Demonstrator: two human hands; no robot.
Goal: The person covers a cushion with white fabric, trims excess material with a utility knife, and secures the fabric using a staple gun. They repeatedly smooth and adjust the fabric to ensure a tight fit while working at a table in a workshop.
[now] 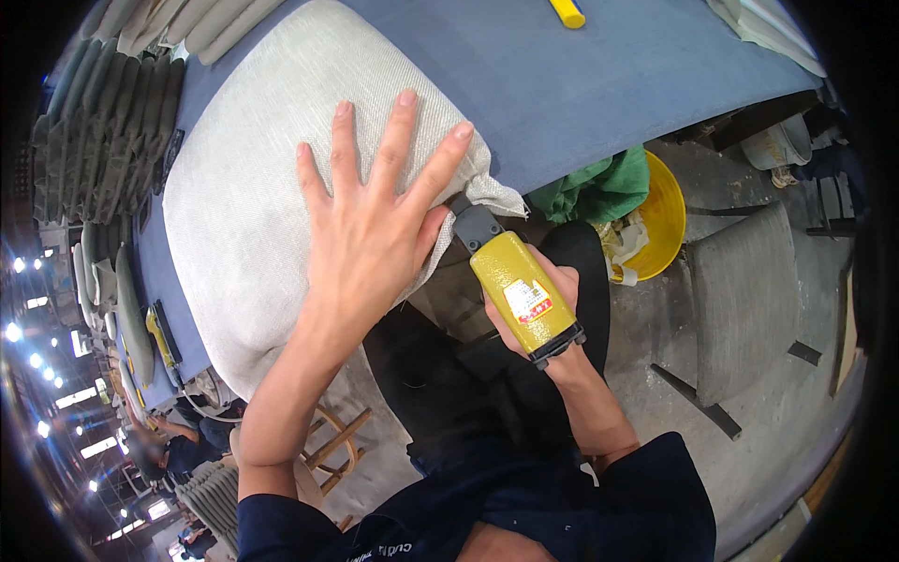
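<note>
A pale grey fabric-covered seat cushion (248,159) lies on the blue-topped table, its near edge overhanging toward me. My left hand (375,211) is spread flat on the cushion near its right corner, fingers apart. My right hand (552,290) is wrapped around a yellow staple gun (515,286) with a dark grey nose. That nose meets the cushion's edge just below a bunched, loose flap of fabric (496,195) at the corner. The cushion's underside and the exact contact spot are hidden from me.
The blue tabletop (599,84) carries a yellow tool (567,11) at the far side. Below right stands a yellow bucket (667,220) with green cloth (604,187). A grey upholstered chair (744,300) rests on the floor. Stacked grey cushions (108,131) rise at left; people work beyond.
</note>
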